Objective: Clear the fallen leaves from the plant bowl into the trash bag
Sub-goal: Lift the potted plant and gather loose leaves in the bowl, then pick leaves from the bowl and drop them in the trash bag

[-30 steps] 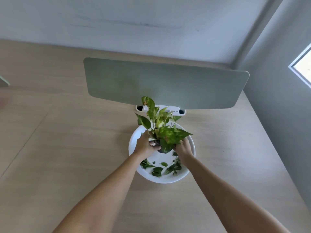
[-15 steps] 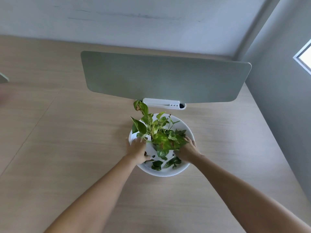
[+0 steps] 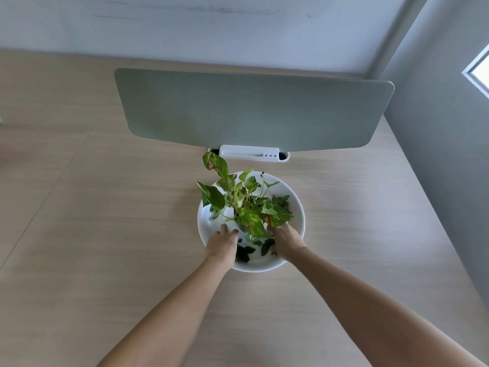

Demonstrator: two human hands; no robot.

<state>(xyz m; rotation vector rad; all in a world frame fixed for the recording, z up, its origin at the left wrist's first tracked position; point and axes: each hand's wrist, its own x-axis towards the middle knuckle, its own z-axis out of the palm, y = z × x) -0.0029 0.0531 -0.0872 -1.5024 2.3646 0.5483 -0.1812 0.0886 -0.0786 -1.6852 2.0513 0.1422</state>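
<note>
Fallen leaves: small dark green loose leaves (image 3: 247, 252) lie on the floor of the bowl at its near side, between the two hands; a few more dark leaves (image 3: 281, 201) sit at the far right inside the rim.
Plant bowl: wide, shallow, round white bowl (image 3: 298, 207) standing on the surface, just in front of the white holder.
Plant: green and yellow variegated leafy plant (image 3: 244, 202) rising from the middle of the bowl, its stems leaning left and away; one top leaf with a brown patch (image 3: 214, 162) hangs out past the far rim.
Left hand: left hand (image 3: 222, 243) reaches over the near left rim into the bowl, palm down, fingers loosely spread and apart, resting just beside the loose leaves; whether it grips any leaf cannot be told.
Right hand: right hand (image 3: 285, 241) lies over the near right part of the bowl, fingertips tucked under the plant's lowest leaves; its grip is hidden by foliage, so cannot tell.
Surface: light wood-grain surface (image 3: 105, 234) carrying the bowl.
Holder: white oblong plastic holder (image 3: 250, 152) with small holes, at the foot of the panel.
Panel: sage green upright divider panel with rounded corners (image 3: 251, 109), behind the bowl.
Wall: pale grey wall (image 3: 211, 25) beyond the surface.
</note>
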